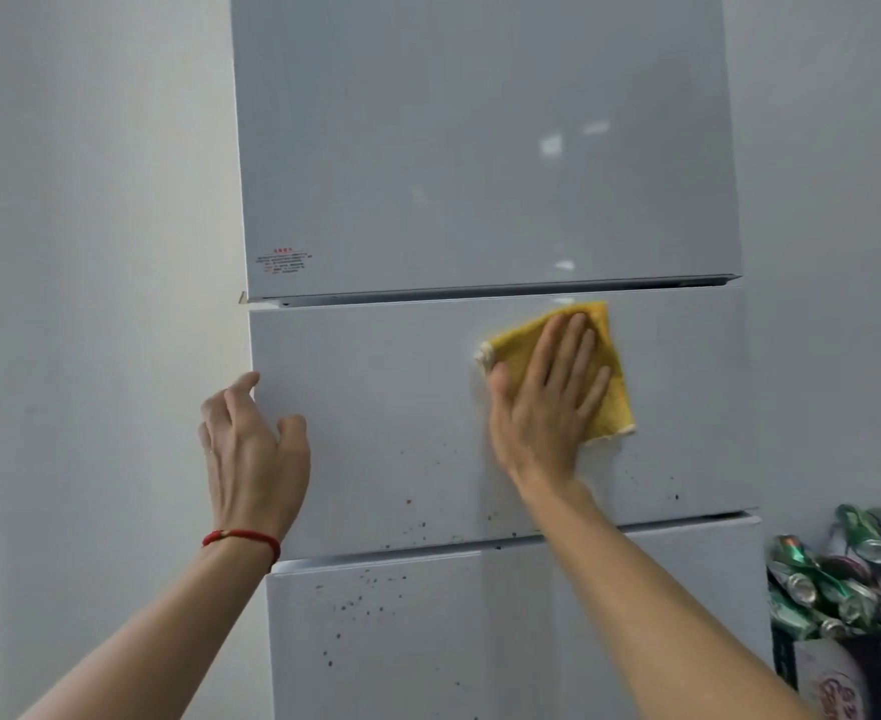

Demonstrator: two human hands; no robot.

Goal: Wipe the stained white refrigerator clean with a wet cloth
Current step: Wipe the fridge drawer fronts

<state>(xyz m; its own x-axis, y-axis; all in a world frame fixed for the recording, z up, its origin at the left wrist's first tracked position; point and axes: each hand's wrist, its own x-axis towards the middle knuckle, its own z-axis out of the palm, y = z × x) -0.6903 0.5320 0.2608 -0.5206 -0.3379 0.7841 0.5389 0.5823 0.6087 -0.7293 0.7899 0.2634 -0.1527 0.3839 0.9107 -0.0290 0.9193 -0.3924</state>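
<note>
The right hand (547, 397) presses a square yellow cloth (604, 366) flat-fingered on the glossy white refrigerator (480, 148)'s middle door; the left hand (253, 449), seemingly loose and empty, steadies its edge. Firm overlapping strokes should work down toward brown specks (422, 524).

The white refrigerator (480, 174) fills the middle of the view, with three door panels stacked one above another. On the middle panel (376, 397), the right hand (547, 402) presses a yellow cloth (609, 366) flat with straight fingers, just below the gap under the top panel. The left hand (251, 454) is at the middle panel's left edge, fingers loosely curled, a red string bracelet (240, 537) on its wrist. Brown specks (417, 527) dot the lower part of the middle panel and the upper part of the bottom panel (428, 641). A small red-printed label (282, 261) sits at the top panel's lower left corner. Right of the refrigerator, crushed cans (843, 579) fill a bag.
</note>
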